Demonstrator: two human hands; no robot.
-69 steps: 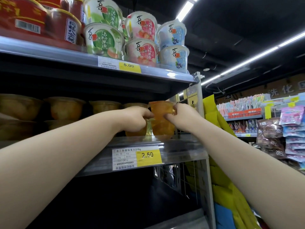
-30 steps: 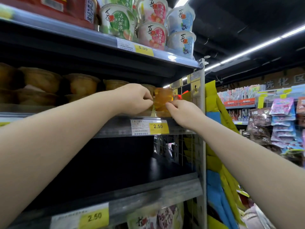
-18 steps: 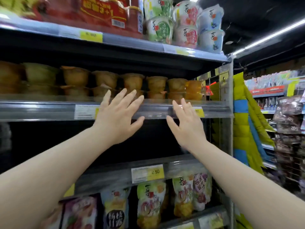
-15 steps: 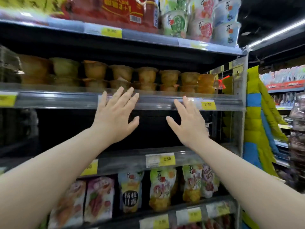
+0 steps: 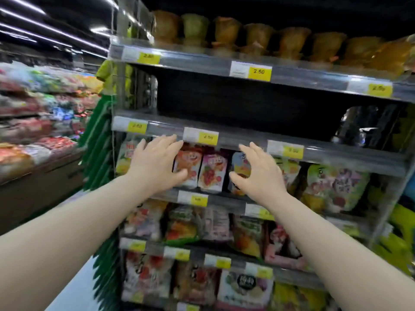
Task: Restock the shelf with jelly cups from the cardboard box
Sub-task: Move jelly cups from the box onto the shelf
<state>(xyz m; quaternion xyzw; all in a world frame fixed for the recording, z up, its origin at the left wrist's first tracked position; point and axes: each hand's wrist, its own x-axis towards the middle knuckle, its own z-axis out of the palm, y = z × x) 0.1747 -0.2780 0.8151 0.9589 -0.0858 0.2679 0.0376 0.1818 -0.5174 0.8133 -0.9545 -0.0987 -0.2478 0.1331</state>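
Head view is blurred, and two bare forearms are seen stretched toward a shelf unit. No object is held by the left hand: its fingers are spread and extended, with the thumb set apart toward 3 o'clock. No object is held by the right hand either; its fingers are also spread, with the thumb pointing toward 9 o'clock. Both hands are placed in front of a row of colourful snack pouches, but it cannot be told whether the pouches are touched.

The jelly cups are found at 12 o'clock from the hands, on the top shelf, well apart from both hands. They are lined in a row along the shelf, amber and brownish in colour, with one greenish cup among them. Yellow price tags marked 2.50 are fixed on the shelf edge. Between this shelf and the pouches, a dark shelf level is seen. More packets are stacked on the lower shelves at 6 o'clock. At 9 o'clock, another aisle display is visible, strongly blurred.
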